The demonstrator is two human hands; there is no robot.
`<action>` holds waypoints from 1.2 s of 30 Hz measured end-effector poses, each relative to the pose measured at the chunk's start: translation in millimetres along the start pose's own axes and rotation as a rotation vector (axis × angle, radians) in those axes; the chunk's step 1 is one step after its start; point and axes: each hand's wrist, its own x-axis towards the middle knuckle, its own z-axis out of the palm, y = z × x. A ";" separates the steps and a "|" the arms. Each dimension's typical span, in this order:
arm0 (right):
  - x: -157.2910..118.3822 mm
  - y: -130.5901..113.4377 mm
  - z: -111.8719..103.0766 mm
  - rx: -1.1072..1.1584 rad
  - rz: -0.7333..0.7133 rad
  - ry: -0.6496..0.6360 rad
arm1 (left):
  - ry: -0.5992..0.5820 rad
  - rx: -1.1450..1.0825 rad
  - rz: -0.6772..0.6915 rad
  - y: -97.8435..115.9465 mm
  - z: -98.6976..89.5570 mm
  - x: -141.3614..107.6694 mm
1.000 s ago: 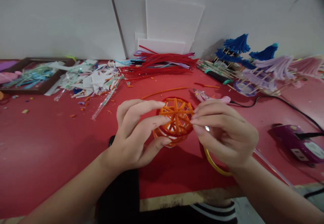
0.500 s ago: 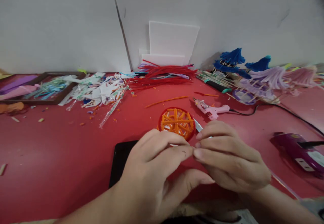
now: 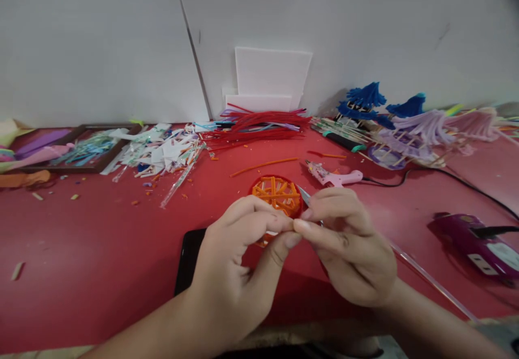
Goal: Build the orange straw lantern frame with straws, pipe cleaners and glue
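Observation:
My left hand (image 3: 239,261) and my right hand (image 3: 352,245) meet fingertip to fingertip in the middle of the view. Each is closed in a pinch, and whatever lies between the tips is too small and hidden to name. Just behind them a round piece of orange strips with a red rim (image 3: 276,190) lies on the red table, its near part covered by my fingers. A grey blade-like strip (image 3: 305,195) shows beside the rim, partly behind my right hand. Left of my left hand is a black flat device (image 3: 188,256), partly hidden.
A pink glue gun (image 3: 334,177) lies behind my right hand, its cord running right to a purple power block (image 3: 478,243). Red stems (image 3: 263,124), white scraps (image 3: 166,151) and blue and lilac craft pieces (image 3: 409,124) line the back. A clear stick (image 3: 433,280) lies right.
My left thumb has come up to its forefinger in a pinch. Both hands have shifted slightly left, still touching at the tips. The view has moved a little.

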 end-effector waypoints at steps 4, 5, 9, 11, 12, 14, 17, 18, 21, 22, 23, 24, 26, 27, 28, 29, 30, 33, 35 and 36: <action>2.8 3.2 -2.3 0.126 0.106 0.039 | 0.041 0.120 0.043 -5.9 -8.4 6.3; 3.1 5.0 -2.5 0.151 0.136 0.063 | 0.074 0.159 0.041 -10.3 -13.8 9.6; 1.1 14.9 0.7 0.270 0.300 0.226 | 0.245 0.367 0.022 -49.5 -49.4 26.2; -0.8 19.1 3.8 0.365 0.364 0.280 | 0.184 0.536 -0.026 -81.1 -73.0 32.3; -1.4 20.6 5.2 0.409 0.383 0.288 | 0.185 0.573 -0.041 -98.0 -84.8 33.8; -1.4 21.9 7.6 0.479 0.401 0.284 | 0.233 0.624 -0.053 -130.1 -106.2 33.8; 1.5 21.4 9.9 0.575 0.441 0.291 | 0.347 0.692 -0.064 -160.6 -124.9 30.1; 2.5 21.2 10.4 0.606 0.461 0.292 | 0.358 0.702 -0.073 -163.8 -126.1 29.1; 3.3 22.1 11.1 0.643 0.521 0.278 | 0.294 0.685 -0.094 -151.2 -113.4 29.2; 2.8 23.1 11.1 0.622 0.537 0.267 | 0.265 0.669 -0.089 -141.1 -104.7 29.9; 2.2 24.3 11.1 0.592 0.551 0.262 | 0.218 0.645 -0.085 -129.3 -94.5 30.4; 1.6 25.7 11.1 0.562 0.566 0.264 | 0.174 0.617 -0.075 -116.9 -83.4 30.4; 1.3 28.8 11.2 0.549 0.576 0.294 | 0.069 0.472 -0.055 -94.2 -61.1 28.4; 1.8 30.2 11.2 0.566 0.574 0.315 | -0.002 0.362 -0.027 -85.4 -51.1 26.2; 2.4 31.5 11.1 0.589 0.569 0.332 | -0.090 0.265 -0.003 -79.0 -42.1 23.3; 3.1 32.5 10.9 0.607 0.570 0.333 | -0.156 0.181 0.010 -75.0 -34.5 20.2; 3.6 33.1 10.5 0.615 0.584 0.311 | -0.205 0.115 0.018 -73.3 -28.2 17.2; 2.9 33.0 8.9 0.598 0.679 0.194 | -0.257 -0.017 0.019 -76.4 -16.9 11.0; 1.1 32.3 8.3 0.561 0.735 0.176 | -0.257 -0.096 0.020 -80.5 -14.3 10.3; 0.2 32.1 8.2 0.522 0.751 0.188 | -0.252 -0.132 0.019 -82.0 -14.0 10.5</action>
